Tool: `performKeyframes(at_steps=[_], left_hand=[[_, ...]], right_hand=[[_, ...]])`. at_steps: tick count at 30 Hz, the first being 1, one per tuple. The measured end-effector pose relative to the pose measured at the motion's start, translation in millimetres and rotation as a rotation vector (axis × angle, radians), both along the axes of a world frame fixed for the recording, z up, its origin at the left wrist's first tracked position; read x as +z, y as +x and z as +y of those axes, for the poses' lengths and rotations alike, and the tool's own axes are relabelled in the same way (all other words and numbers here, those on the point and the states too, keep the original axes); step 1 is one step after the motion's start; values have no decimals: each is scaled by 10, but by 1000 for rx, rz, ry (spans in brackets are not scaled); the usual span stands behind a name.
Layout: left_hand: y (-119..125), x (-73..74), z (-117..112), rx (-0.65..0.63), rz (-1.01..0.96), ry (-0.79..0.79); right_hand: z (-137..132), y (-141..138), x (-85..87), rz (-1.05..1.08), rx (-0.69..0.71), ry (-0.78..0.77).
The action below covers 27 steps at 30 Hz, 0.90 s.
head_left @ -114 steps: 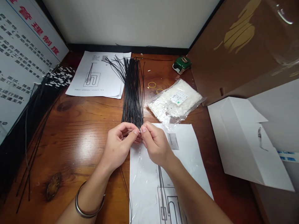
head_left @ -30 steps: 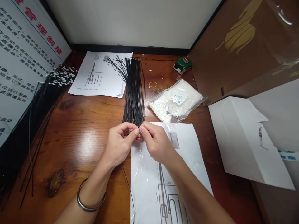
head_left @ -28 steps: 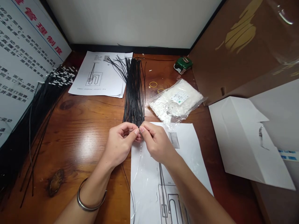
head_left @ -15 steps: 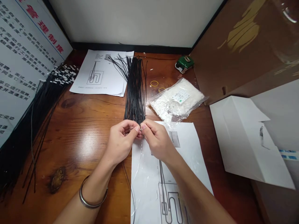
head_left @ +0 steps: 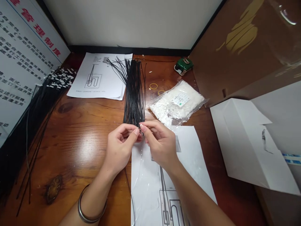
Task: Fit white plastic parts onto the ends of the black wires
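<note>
My left hand (head_left: pixel 121 142), with a metal bangle (head_left: pixel 84 207) on its wrist, is closed in a pinch on a thin black wire (head_left: pixel 130 188). The wire trails down from under that hand over the drawing's left edge. Thumb and forefinger of my right hand (head_left: pixel 160 139) are pinched together right beside the left fingertips. What lies between them is too small to make out. Just beyond the fingertips lies a bundle of black wires (head_left: pixel 134 91), its far ends fanning out to the left. A plastic-covered drawing sheet (head_left: pixel 195 163) is under my right hand.
A clear bag of small white connectors (head_left: pixel 177 102) lies right of the bundle, near yellow rubber bands (head_left: pixel 153 86) and a green tape measure (head_left: pixel 183 66). Printed sheets (head_left: pixel 77 84) are at back left. White-tipped black wires (head_left: pixel 28 116) line the left; a white box (head_left: pixel 244 141) stands right.
The whole view has shifted slightly. My right fingers have loosened and lifted a little from the left fingertips; the left hand keeps its pinch.
</note>
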<state>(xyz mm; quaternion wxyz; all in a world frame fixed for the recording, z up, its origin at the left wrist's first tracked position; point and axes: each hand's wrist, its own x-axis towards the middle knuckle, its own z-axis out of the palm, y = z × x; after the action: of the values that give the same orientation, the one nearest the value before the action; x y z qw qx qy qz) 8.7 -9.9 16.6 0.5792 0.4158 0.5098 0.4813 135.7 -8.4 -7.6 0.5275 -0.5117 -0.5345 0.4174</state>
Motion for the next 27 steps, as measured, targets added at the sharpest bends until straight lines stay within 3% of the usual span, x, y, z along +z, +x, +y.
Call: performKeyframes(at_steps=[7, 15, 19, 27], left_hand=[[-42, -26, -19, -23, -159, 17], [-79, -40, -30, -68, -150, 23], [-78, -34, -18, -88, -98, 36], [-72, -61, 5, -92, -174, 31]], right_hand=[[-4, 13, 56, -162, 13, 206], [4, 18, 58, -222, -22, 377], [7, 20, 36, -248, -31, 385], [8, 38, 30, -208, 11, 408]])
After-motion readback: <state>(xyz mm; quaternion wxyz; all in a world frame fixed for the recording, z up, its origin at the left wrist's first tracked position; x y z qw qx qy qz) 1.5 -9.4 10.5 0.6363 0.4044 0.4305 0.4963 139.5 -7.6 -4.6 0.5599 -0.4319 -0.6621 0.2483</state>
